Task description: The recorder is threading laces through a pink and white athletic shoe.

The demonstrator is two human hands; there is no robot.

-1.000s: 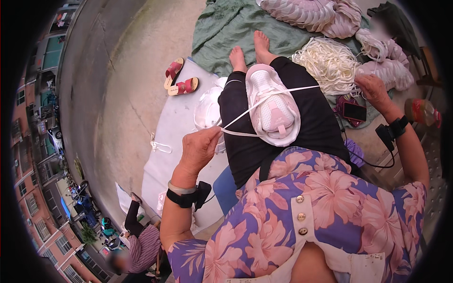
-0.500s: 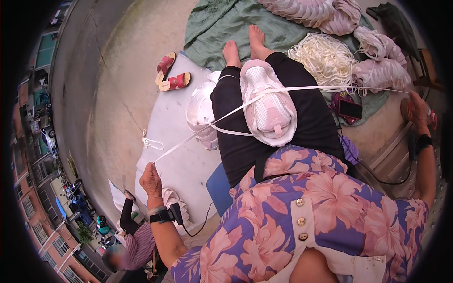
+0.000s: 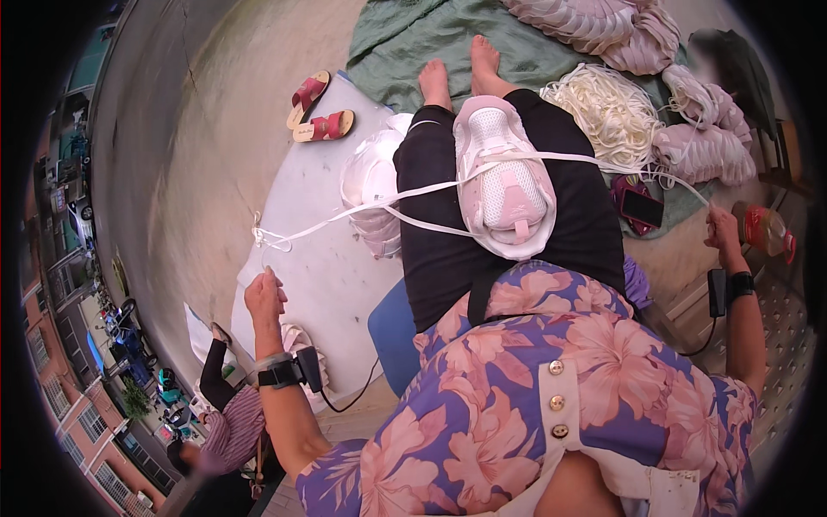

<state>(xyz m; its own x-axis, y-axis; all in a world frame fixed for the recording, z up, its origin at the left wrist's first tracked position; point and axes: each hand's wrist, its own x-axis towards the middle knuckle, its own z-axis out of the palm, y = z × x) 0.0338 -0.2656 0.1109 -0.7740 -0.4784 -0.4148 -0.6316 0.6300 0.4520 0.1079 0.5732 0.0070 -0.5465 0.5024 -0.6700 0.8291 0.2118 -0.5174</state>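
A pink and white sneaker upper rests across my thighs, its toe pointing away from me. A white shoelace passes through its upper eyelets, and both long ends reach out to the sides. My left hand, at the left over a white board, pinches one end of the shoelace, which droops slightly on that side. My right hand, far to the right, has its fingers closed on the other end. A lower loop of lace also hangs from the shoe's left side.
Beside my left leg stand nested pale shoe uppers. Red sandals lie ahead left. A heap of white laces, bundled pink uppers and a phone are at right. Another person sits at lower left.
The shoelace has gone from taut to slack, curving on both sides. My right hand has come down and inward; my left hand has lowered slightly. The view has shifted a little.
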